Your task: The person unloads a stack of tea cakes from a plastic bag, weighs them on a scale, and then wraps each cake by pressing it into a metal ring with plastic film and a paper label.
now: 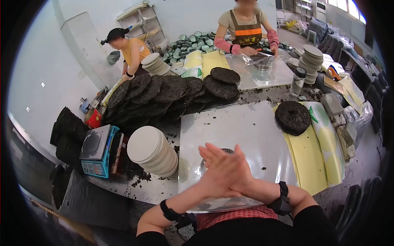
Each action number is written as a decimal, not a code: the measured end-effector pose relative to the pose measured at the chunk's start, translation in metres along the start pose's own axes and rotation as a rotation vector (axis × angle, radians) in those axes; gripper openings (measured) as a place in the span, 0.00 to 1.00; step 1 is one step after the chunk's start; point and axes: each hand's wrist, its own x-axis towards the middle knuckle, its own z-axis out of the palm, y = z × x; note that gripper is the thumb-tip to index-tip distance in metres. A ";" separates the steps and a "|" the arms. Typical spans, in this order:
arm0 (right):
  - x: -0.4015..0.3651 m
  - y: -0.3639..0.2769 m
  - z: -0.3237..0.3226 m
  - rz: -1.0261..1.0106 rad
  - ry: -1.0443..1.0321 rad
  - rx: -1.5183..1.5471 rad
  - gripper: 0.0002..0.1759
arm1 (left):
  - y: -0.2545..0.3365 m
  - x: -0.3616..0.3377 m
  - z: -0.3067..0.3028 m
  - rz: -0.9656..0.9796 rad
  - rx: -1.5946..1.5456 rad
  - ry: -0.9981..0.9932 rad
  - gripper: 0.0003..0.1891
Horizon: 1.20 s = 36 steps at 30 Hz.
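My left hand [216, 183] and my right hand [243, 174] are crossed and pressed against each other, fingers stretched out. They hold nothing that I can see. Beneath them, a round shiny piece [227, 151] is mostly hidden, with only its rim showing on the metal sheet [230, 123]. Right of my hands, a dark round pressed cake [293, 118] rests on yellow printed sheets [305, 158]. To the left stands a tall stack of pale round discs [150, 149].
A blue digital scale [98, 149] and a large heap of dark cakes [160, 92] occupy the left side. Across the table, a person [246, 37] handles clear plastic film. Another person [133, 53] bends at the far left. Stone blocks [332, 106] line the right edge.
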 end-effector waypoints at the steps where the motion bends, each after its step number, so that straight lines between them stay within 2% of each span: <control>1: 0.009 -0.043 -0.008 0.601 0.117 0.047 0.43 | -0.008 -0.012 0.002 0.015 0.020 -0.041 0.44; 2: 0.018 -0.066 -0.006 1.209 0.229 0.094 0.41 | -0.014 -0.024 0.002 0.024 0.042 -0.076 0.43; 3: 0.004 -0.062 -0.011 1.229 0.161 -0.007 0.40 | -0.025 -0.035 -0.002 -0.064 -0.007 -0.064 0.43; 5: 0.018 -0.078 -0.026 1.257 -0.246 -0.254 0.37 | -0.050 -0.047 -0.014 -0.218 -0.106 -0.037 0.43; 6: 0.027 -0.088 -0.034 1.248 -0.444 -0.370 0.35 | -0.054 -0.045 -0.013 -0.224 -0.111 -0.074 0.41; 7: 0.046 -0.091 -0.043 1.196 -0.495 -0.597 0.30 | -0.055 -0.043 -0.012 -0.234 -0.117 -0.119 0.39; 8: 0.051 -0.089 -0.078 1.021 -0.567 -0.974 0.24 | -0.055 -0.038 -0.011 -0.243 -0.126 -0.164 0.37; 9: 0.059 -0.089 -0.096 0.951 -0.491 -1.203 0.21 | -0.054 -0.016 -0.015 -0.192 -0.085 -0.131 0.30; 11: 0.065 -0.103 -0.135 0.836 -0.437 -1.627 0.20 | -0.073 0.027 -0.010 -0.200 -0.141 -0.153 0.25; 12: 0.069 -0.113 -0.143 0.891 -0.404 -1.652 0.19 | -0.086 0.052 -0.008 -0.201 -0.166 -0.160 0.23; 13: 0.071 -0.124 -0.152 0.946 -0.371 -1.676 0.18 | -0.104 0.078 -0.003 -0.281 -0.300 -0.140 0.20; 15: 0.056 -0.144 -0.202 0.610 -0.508 -1.854 0.14 | -0.161 0.127 0.020 -0.472 -0.563 -0.155 0.16; 17: 0.053 -0.164 -0.202 0.386 -0.513 -1.996 0.12 | -0.221 0.165 0.049 -0.747 -0.807 -0.161 0.15; 18: 0.045 -0.173 -0.213 0.302 -0.480 -2.021 0.11 | -0.247 0.181 0.063 -0.911 -0.923 -0.128 0.15; 19: 0.039 -0.179 -0.223 0.217 -0.445 -2.040 0.12 | -0.271 0.194 0.079 -0.986 -0.965 -0.066 0.16; 21: 0.038 -0.179 -0.216 0.174 -0.318 -2.005 0.11 | -0.324 0.215 0.129 -1.083 -1.070 0.128 0.13; 23: 0.044 -0.178 -0.220 0.236 -0.385 -2.025 0.12 | -0.362 0.234 0.181 -1.197 -1.144 0.292 0.13; 24: 0.047 -0.179 -0.222 0.267 -0.423 -2.037 0.12 | -0.380 0.243 0.210 -1.248 -1.138 0.309 0.17; 27: 0.052 -0.178 -0.218 0.297 -0.400 -2.019 0.11 | -0.363 0.274 0.238 -1.351 -0.902 0.349 0.22; 29: 0.020 -0.196 -0.268 0.652 -0.460 -1.934 0.29 | -0.368 0.288 0.260 -1.388 -0.735 0.456 0.29; 30: 0.008 -0.203 -0.286 0.829 -0.485 -1.877 0.40 | -0.373 0.290 0.271 -1.317 -0.714 0.533 0.30; 31: 0.004 -0.203 -0.291 0.807 -0.477 -1.881 0.40 | -0.376 0.289 0.282 -1.246 -0.691 0.601 0.32; 32: 0.012 -0.197 -0.278 0.627 -0.433 -1.918 0.29 | -0.376 0.286 0.289 -1.180 -0.663 0.659 0.33; 34: 0.045 -0.183 -0.235 0.298 -0.332 -1.963 0.11 | -0.346 0.271 0.274 -1.206 -0.809 0.548 0.34; 36: 0.052 -0.184 -0.228 0.325 -0.332 -1.972 0.11 | -0.305 0.253 0.245 -1.207 -0.925 0.428 0.36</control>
